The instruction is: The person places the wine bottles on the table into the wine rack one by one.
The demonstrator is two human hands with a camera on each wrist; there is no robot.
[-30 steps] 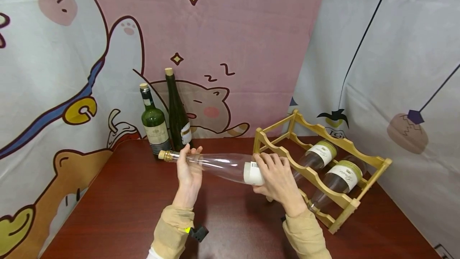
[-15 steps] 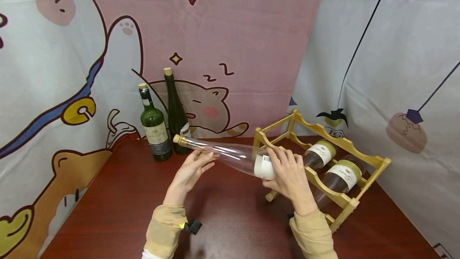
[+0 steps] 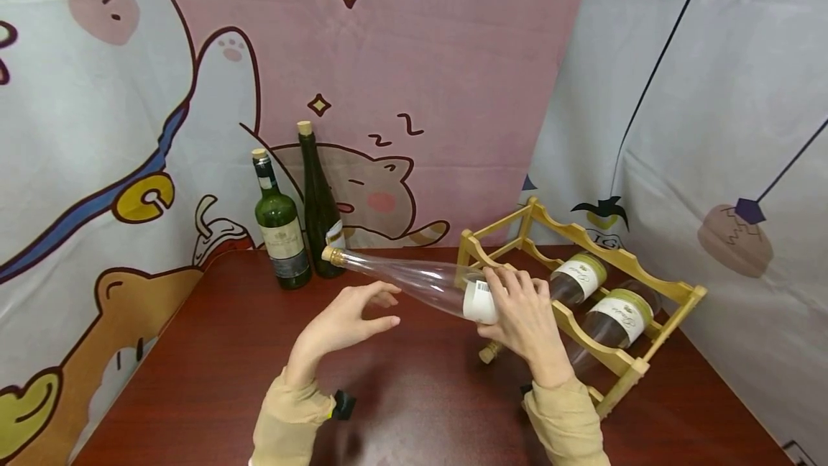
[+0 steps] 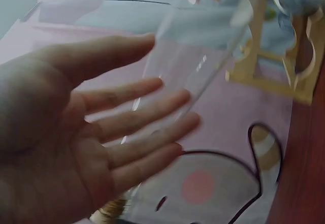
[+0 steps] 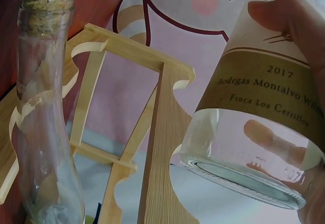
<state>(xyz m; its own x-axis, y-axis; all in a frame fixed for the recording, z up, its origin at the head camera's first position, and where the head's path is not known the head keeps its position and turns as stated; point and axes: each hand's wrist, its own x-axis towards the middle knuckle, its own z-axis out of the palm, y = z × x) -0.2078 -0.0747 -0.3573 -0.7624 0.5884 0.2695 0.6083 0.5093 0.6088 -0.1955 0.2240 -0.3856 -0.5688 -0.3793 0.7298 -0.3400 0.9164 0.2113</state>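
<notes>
A clear glass wine bottle with a cork in its neck is held tilted above the table, neck to the left and slightly raised. My right hand grips it round the labelled end near the base. In the right wrist view, the thumb presses on the bottle's label. My left hand is below and left of the bottle's neck, apart from it, fingers loosely extended and holding nothing. The bottle's base lies close to a wooden wine rack, where two clear bottles lie, one labelled bottle and another bottle.
A green wine bottle and a taller dark bottle stand at the back left of the dark red table. A corked bottle neck sticks out of the rack's front. A printed cloth hangs behind.
The bottle has moved right toward the rack, its neck lifting. My left hand has let go of the neck and dropped below it. My right hand has kept its grip.
</notes>
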